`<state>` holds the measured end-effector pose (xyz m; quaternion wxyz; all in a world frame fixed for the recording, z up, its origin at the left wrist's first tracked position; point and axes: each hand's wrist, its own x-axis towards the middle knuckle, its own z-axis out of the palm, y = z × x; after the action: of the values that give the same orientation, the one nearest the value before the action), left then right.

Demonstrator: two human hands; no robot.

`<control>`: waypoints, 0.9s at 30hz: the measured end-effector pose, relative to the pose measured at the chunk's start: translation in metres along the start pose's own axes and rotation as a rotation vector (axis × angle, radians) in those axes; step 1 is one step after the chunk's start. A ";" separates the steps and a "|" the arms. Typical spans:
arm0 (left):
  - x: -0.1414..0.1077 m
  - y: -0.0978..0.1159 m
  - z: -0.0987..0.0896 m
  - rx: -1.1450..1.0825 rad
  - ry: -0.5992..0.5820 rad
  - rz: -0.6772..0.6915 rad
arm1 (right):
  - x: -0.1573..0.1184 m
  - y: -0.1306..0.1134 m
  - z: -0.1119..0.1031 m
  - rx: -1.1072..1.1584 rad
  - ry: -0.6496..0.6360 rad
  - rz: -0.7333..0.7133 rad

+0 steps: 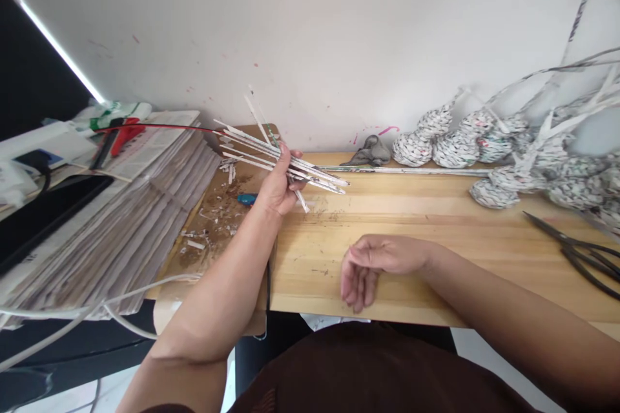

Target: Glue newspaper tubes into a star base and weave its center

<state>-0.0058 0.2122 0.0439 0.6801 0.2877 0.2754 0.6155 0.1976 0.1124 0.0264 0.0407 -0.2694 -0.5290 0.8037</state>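
Dark brown clothing (382,374) shows by the front edge of the wooden table (411,213). Near that edge the right hand (375,264) is slack, fingers loosely bent; toward the back edge, the left hand (281,186) clasps thin paper sticks (325,176) above the table.

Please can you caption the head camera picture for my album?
A left hand holds thin paper sticks; woven paper shapes sit on the wooden table.
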 end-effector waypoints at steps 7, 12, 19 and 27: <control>-0.001 -0.002 0.001 0.034 -0.052 -0.055 | 0.016 0.010 -0.033 0.064 1.067 -0.548; -0.001 -0.002 0.000 0.048 -0.053 -0.062 | 0.007 0.005 -0.005 0.005 0.164 -0.107; 0.001 -0.002 -0.003 0.057 -0.032 -0.057 | 0.004 0.002 -0.018 -0.079 0.619 -0.371; 0.001 -0.005 -0.002 0.035 -0.023 -0.039 | 0.022 0.015 -0.020 -0.100 0.691 -0.374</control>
<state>-0.0036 0.2130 0.0389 0.6901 0.3010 0.2839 0.5938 0.1920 0.1301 -0.0014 0.3488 -0.4248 -0.5627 0.6175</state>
